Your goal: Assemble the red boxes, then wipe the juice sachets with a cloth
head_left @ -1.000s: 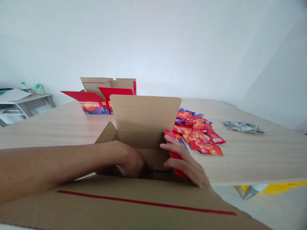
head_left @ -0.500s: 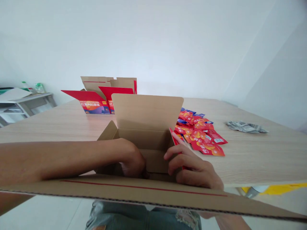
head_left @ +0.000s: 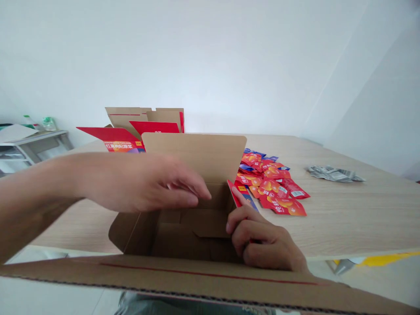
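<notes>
Open carton (head_left: 183,236) sat at the near edge of the table (head_left: 361,218), its long axis running left to right across our view. Far flap (head_left: 197,155) stood upright. Near flap (head_left: 183,278) was folded out toward us, over the table edge. Inside we saw only the interlocked bottom flaps.

Left hand (head_left: 141,181) hovered palm down over the left half of the opening, fingers stretched out and loose, holding nothing and touching no cardboard that we could make out.

Right hand (head_left: 267,245) was curled tight on the carton's right wall at the near corner, knuckles up. One finger lay along the red-faced side flap (head_left: 236,197), which leaned up and outward.

Pile of red sachets (head_left: 274,186) lay flat on the table just beyond that flap, to the right of the carton and farther off. It was near the right hand, and the whole opening lay between it and the left hand.

Further off: two printed red boxes (head_left: 124,135), open, at the far left. A crumpled wrapper (head_left: 333,174) lay well apart on the right.
</notes>
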Action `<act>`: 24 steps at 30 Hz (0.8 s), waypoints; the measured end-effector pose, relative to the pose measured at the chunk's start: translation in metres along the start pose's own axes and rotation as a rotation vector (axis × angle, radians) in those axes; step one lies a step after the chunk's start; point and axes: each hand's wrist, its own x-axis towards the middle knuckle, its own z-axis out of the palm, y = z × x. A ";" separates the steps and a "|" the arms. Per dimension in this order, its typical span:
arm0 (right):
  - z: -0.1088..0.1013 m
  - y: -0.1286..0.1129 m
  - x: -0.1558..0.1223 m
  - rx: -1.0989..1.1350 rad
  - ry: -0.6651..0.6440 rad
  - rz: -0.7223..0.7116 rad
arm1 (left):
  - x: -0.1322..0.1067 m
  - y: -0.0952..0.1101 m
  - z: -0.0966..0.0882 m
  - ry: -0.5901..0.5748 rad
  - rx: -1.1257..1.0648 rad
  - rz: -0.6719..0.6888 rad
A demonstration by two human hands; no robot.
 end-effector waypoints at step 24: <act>0.017 -0.015 0.027 -0.111 0.273 -0.053 | -0.039 -0.117 0.034 0.043 -1.056 -0.154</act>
